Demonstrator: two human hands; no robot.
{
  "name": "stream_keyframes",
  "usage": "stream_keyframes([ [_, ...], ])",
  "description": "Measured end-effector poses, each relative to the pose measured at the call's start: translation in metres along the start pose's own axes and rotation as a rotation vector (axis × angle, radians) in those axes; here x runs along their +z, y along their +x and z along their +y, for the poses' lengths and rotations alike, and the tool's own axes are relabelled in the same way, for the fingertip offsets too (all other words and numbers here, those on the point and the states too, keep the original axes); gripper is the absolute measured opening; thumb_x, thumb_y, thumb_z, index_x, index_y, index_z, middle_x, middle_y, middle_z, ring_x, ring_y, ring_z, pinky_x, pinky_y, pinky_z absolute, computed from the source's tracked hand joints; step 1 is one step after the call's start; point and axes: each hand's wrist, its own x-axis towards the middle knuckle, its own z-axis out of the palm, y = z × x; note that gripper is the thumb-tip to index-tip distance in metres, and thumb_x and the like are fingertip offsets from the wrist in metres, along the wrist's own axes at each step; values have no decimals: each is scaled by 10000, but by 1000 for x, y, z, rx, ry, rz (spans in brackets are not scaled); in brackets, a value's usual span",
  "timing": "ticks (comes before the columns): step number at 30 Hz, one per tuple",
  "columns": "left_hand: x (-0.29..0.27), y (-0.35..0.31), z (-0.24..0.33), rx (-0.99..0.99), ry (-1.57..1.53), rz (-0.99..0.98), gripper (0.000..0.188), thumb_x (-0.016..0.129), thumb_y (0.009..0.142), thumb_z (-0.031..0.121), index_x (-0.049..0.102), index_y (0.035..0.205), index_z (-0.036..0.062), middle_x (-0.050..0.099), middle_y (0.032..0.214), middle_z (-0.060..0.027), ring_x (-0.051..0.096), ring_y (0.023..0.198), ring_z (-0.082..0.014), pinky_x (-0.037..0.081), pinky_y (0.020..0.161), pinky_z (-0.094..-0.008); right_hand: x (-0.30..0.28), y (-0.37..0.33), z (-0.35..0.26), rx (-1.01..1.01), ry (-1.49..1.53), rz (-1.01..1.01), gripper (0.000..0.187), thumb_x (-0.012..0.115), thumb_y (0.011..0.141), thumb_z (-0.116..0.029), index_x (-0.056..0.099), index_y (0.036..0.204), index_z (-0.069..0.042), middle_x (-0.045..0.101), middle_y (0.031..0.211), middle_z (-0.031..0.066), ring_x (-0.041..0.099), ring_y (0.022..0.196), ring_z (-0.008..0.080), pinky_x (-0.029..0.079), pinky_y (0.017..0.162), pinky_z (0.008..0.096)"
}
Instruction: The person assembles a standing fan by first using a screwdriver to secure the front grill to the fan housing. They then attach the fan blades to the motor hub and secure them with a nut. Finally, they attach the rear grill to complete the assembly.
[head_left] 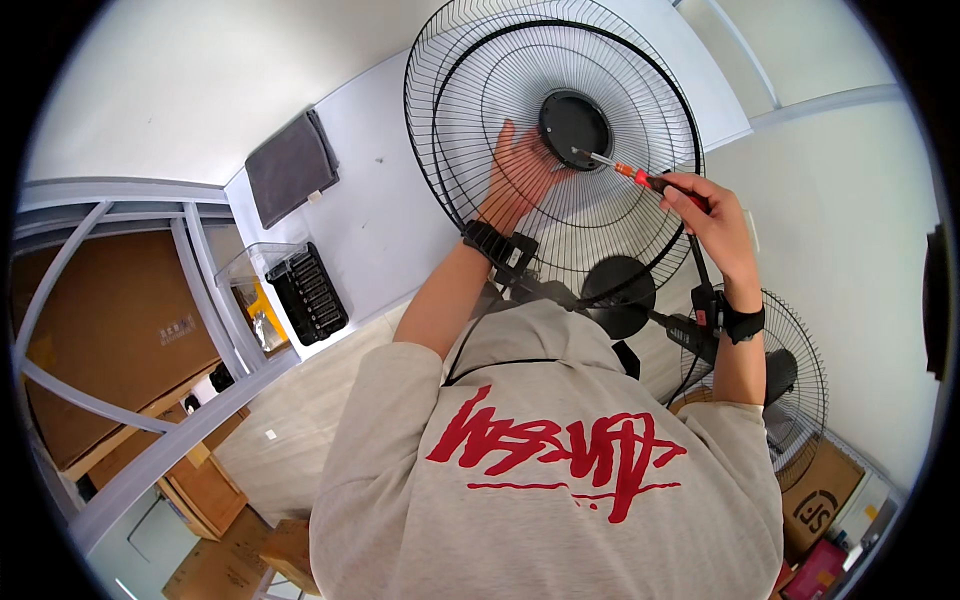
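A black wire fan grille (448,170) with a round black centre disc (578,112) stands over the white table in front of me. My left hand (522,172) shows through the wires, behind the front of the grille. Its fingers are stretched out and apart beside the disc, some partly hidden behind it. In my right hand (705,215), closed around the handle, is a screwdriver (640,176) with a red and black grip. The screwdriver slants left, its tip at the lower part of the disc. Whether a screw sits under the tip is too small to tell.
On the white table (372,215) lie a dark folded cloth (292,168) and an open black socket case (310,295) with a clear lid. A round black part (620,297) is close below the grille. Another fan (795,375) stands at right; cardboard boxes (120,330) are at left.
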Motion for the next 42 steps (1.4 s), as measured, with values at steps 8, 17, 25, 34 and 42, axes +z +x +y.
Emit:
stream_keyframes([
  [8,36,-9,0,225,385,170,435,356,1002,433,411,1329,153,439,1383,-160,407,1302,-345,357,1050,-598,8,26,7,23,43,-40,262,619,926,-208,679,1102,-24,643,761,-25,397,550,8,323,489,183],
  [17,38,-15,17,276,2982,-186,282,490,899,259,662,1123,261,647,1166,54,536,1165,-107,238,1103,-546,27,56,14,56,127,-76,286,612,930,-224,674,1098,-1,653,755,3,410,544,19,341,494,181],
  [25,37,-18,17,394,2960,-189,268,479,905,252,670,1093,253,650,1148,46,537,1160,-111,241,1101,-545,39,69,19,42,116,-105,286,607,932,-225,671,1104,-5,654,757,-2,422,557,17,353,505,174],
  [34,27,-16,17,339,3041,-146,281,456,929,250,659,1124,254,641,1175,37,521,1181,-105,235,1111,-540,40,72,17,55,147,-111,290,599,936,-225,667,1104,2,649,755,-1,420,560,20,353,506,175],
  [42,34,-13,21,249,2919,-220,294,441,942,248,647,1152,251,623,1227,53,505,1206,-103,248,1126,-518,41,74,21,52,144,-119,299,599,935,-233,666,1108,2,648,762,-2,427,578,21,355,517,178],
])
